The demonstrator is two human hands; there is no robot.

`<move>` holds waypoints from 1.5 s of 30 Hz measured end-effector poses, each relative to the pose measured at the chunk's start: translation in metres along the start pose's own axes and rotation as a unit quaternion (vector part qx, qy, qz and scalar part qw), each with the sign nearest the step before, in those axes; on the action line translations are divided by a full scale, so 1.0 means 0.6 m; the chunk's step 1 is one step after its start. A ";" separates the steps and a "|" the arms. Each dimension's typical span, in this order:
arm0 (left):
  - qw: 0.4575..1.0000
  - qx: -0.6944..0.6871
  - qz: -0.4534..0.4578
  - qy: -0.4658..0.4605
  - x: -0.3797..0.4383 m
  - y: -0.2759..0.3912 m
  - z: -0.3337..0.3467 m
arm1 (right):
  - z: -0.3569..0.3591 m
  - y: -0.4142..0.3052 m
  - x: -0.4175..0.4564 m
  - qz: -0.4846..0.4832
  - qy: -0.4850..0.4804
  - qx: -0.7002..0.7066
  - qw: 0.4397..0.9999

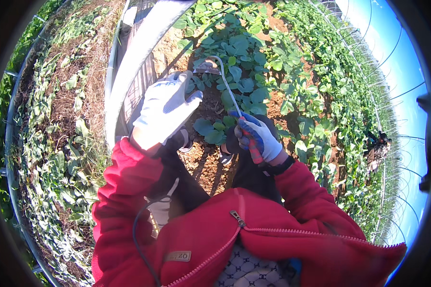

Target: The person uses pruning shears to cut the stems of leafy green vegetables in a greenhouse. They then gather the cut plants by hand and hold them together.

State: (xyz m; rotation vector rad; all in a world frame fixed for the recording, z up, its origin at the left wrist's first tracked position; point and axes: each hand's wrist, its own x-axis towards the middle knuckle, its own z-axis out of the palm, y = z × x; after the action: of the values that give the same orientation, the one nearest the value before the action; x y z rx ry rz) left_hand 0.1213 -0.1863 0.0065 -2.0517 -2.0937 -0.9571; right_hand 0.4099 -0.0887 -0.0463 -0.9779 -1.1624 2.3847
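My right hand point(267, 140), in a white glove with blue-coated fingers, grips the red handle of a small hand hoe point(229, 88). Its thin metal neck curves forward to a soil-marked blade point(205, 68) among broad-leaved green plants point(242, 48). My left hand point(167, 104), also in a white glove, hovers to the left of the blade, thumb apart from the fingers, with nothing visible in it. Sunlight washes out much of that glove. Below and between both hands, a leafy seedling point(212, 131) grows from brown soil point(210, 102).
A thick pale tube or roll point(138, 68) runs along the left, beside dry, weedy ground point(82, 89). Rows of leafy plants point(309, 97) stretch to the right below thin metal hoops point(391, 53). Another person point(378, 150) is far off at right. A dark cable point(138, 229) crosses my left sleeve.
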 end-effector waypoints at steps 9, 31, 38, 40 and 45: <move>0.984 0.066 -0.139 -0.088 0.176 -0.054 0.238 | 0.039 0.045 -0.009 -0.044 0.024 0.051 0.997; 0.970 0.118 -0.213 -0.016 0.159 -0.149 0.338 | 0.140 0.079 0.122 -0.100 0.089 -0.119 0.984; 0.959 0.154 -0.231 0.058 0.151 -0.151 0.317 | 0.172 0.082 0.127 -0.131 0.123 -0.149 0.972; 0.958 0.153 -0.234 0.059 0.145 -0.143 0.310 | 0.176 0.080 0.119 -0.124 0.121 -0.134 0.976; 0.961 0.165 -0.222 0.025 0.143 -0.130 0.307 | 0.161 0.099 0.127 -0.155 0.138 -0.176 0.962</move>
State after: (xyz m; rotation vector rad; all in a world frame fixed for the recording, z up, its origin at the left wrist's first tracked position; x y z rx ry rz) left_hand 0.1084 -0.0198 -0.1332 -1.4167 -2.5341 -0.6237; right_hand 0.2889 -0.1399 -0.0840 -1.0983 -1.5288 1.7700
